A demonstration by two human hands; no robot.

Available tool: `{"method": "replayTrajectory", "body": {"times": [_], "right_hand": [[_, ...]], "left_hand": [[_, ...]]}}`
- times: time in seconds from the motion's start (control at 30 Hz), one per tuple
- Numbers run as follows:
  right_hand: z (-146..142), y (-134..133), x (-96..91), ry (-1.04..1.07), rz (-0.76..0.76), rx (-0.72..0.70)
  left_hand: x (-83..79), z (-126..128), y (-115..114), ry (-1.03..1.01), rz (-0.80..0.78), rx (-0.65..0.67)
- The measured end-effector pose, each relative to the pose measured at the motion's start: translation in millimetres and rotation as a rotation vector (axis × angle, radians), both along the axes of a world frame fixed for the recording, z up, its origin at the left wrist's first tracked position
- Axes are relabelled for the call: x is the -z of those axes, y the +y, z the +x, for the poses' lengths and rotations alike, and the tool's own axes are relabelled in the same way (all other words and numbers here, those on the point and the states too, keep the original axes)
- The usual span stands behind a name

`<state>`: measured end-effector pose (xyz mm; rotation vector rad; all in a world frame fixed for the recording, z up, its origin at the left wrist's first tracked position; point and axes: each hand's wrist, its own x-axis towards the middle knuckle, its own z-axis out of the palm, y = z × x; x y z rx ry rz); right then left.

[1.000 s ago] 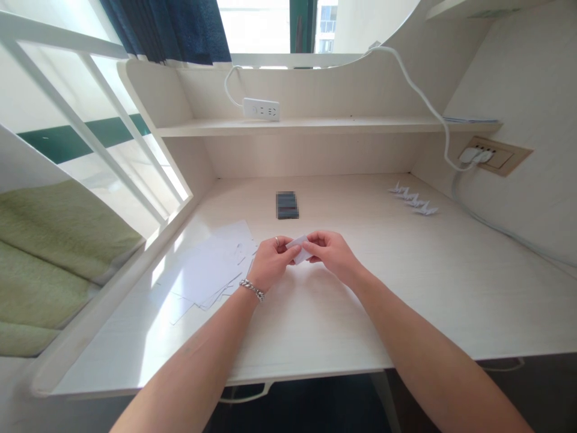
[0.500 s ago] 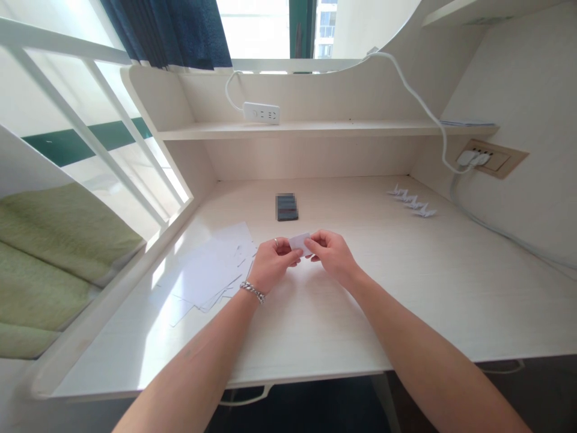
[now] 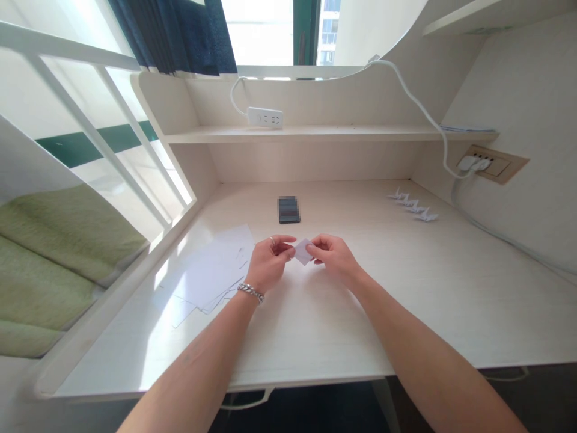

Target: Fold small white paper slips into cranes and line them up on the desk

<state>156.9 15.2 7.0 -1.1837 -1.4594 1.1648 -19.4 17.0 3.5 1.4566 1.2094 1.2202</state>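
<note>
Both of my hands meet over the middle of the pale desk (image 3: 406,300). My left hand (image 3: 267,266), with a ring and a metal bracelet, pinches the left side of a small folded white paper (image 3: 303,251). My right hand (image 3: 332,258) pinches its right side with closed fingertips. The paper is held just above the desk top. A loose pile of white paper sheets (image 3: 211,273) lies directly left of my left hand.
A dark phone (image 3: 288,209) lies flat behind my hands. Several small folded paper figures (image 3: 413,204) sit in a row at the back right. A power strip (image 3: 265,117) rests on the shelf; its cable runs to a wall socket (image 3: 489,162). A green cushion (image 3: 54,240) lies at the left.
The folded paper has turned slightly between my fingertips and now shows as a small tilted diamond. Both hands stay in nearly the same place; the view shifted a little.
</note>
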Motion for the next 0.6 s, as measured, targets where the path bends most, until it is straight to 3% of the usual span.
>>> {"method": "replayTrajectory", "body": {"times": [0.17,0.37,0.5,0.6], "right_hand": [[-0.2,-3.2,-2.3,-0.099,0.05,-0.076],[-0.4,-3.2,-4.5,0.081,-0.053,-0.022],[-1.0,-2.2,-3.5,0.11,-0.061,-0.021],[0.1,-2.0,-2.8,0.018,0.01,-0.03]], "left_hand": [[-1.3,-2.5,-0.6,0.094,0.021,0.036],[-5.5,-1.8,-0.7,-0.096,0.057,-0.026],[-4.7,-1.2,-1.3,0.013,0.018,-0.009],[-5.5,-2.6,-2.3,0.127,0.058,-0.019]]}}
